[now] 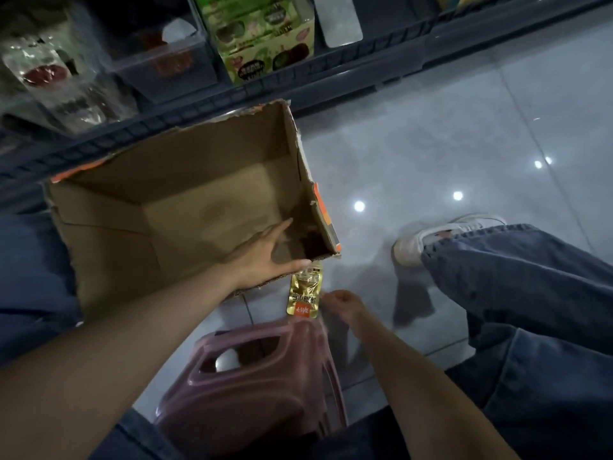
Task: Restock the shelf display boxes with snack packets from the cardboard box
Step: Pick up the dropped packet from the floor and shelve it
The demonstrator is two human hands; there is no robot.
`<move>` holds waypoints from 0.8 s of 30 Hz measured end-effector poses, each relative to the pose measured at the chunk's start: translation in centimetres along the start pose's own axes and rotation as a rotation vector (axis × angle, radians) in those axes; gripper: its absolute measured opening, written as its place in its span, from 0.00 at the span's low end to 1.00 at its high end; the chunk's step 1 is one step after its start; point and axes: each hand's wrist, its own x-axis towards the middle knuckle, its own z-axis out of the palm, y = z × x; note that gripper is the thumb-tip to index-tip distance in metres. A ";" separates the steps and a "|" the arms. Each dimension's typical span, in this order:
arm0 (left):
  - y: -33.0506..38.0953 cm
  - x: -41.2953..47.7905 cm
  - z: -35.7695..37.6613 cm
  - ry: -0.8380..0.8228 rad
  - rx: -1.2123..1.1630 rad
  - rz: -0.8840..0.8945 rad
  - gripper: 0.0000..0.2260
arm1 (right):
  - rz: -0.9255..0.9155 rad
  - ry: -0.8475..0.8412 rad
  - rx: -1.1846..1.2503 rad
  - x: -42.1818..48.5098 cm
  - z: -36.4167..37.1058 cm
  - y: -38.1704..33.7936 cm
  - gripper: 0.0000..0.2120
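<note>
I have the left hand (pixel 265 254) reaching over the near wall of the box (pixel 166 141), fingers straight and spread inside, thumb lying along the rim, grasping nothing that I can see; past its fingertips the box bottom looks bare apart from a dark corner I cannot read. The one packet (pixel 303 295) I can find lies flat on the floor (pixel 431 127), just under that hand's thumb and just left of the right hand (pixel 341 302). The right hand's fingers are loosely curled with their tips at the packet's right edge, and I cannot tell whether they pinch it or only touch it. I judge the packet light, thin and soft, with a glossy gold foil skin that will slide on the tile and slip under a flat press. I would pinch it at a sealed edge or corner, thumb under and finger on top, and not squeeze the filled middle, which may crush. The green display box (pixel 265 38) sits on the shelf well beyond both hands, above the box's far wall.
</note>
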 end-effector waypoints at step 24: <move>2.6 -0.8 -1.3 0.107 -0.074 0.011 0.43 | -0.327 0.432 0.530 -5.3 -9.4 -8.0 0.10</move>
